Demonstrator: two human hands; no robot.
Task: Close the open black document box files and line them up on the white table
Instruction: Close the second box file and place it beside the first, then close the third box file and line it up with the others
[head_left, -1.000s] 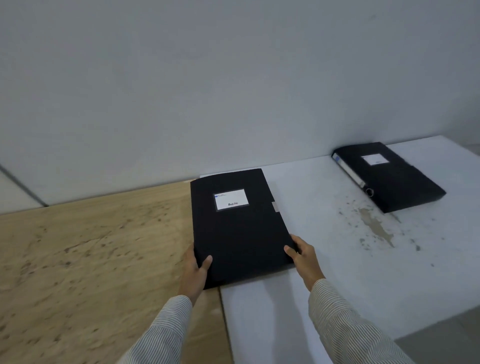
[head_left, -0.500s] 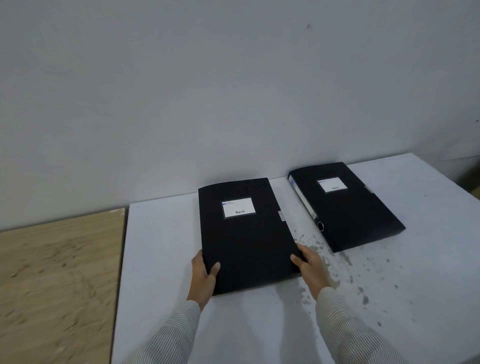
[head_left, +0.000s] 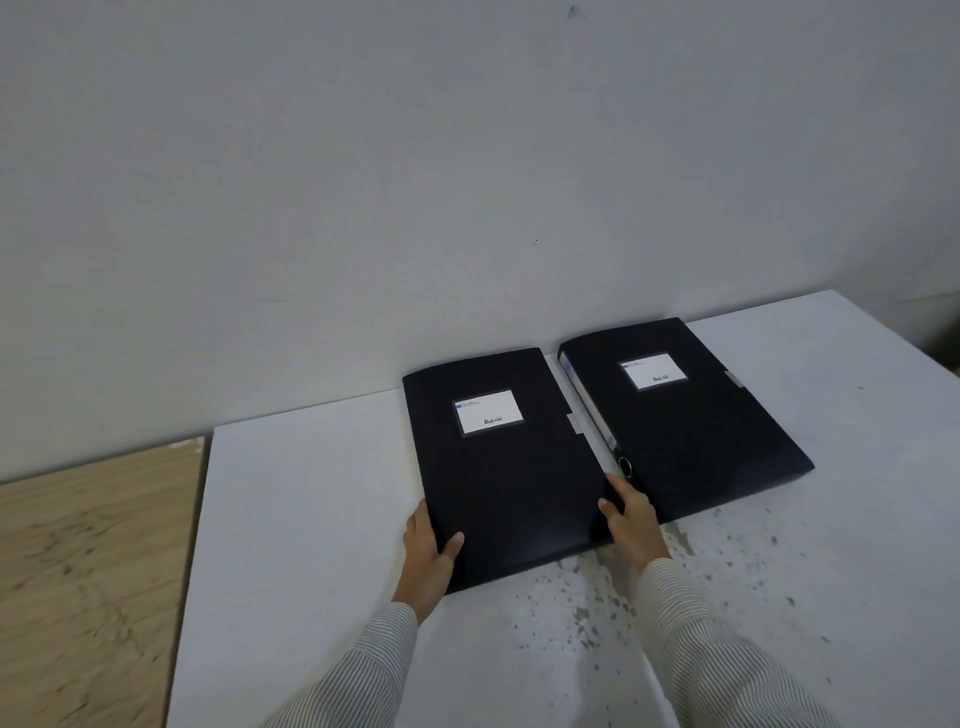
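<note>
Two striped sleeves (head_left: 717, 644) enter from the bottom centre of the frame. Left hand (head_left: 427, 556) grips the near left corner of the near box file (head_left: 506, 467), thumb on the cover, fingers wrapped under the edge; right hand (head_left: 635, 519) clamps the near right edge the same way, so both hands are closed on this file. File is shut, lying flat on the white tabletop (head_left: 311, 519) at frame centre, label up. Just beside it to the right, a narrow gap between, lies the second box file (head_left: 691, 421), also shut, spine with ring hole facing the held one, angled roughly parallel. Speckled stains on the tabletop lower right of centre. Wooden surface (head_left: 93, 571) at left edge, plain wall (head_left: 467, 182) behind. Step in hand looks like placing and aligning: both files closed, near one being set alongside. Next move probably calls for squaring the near edges level with each other, then letting go.
</note>
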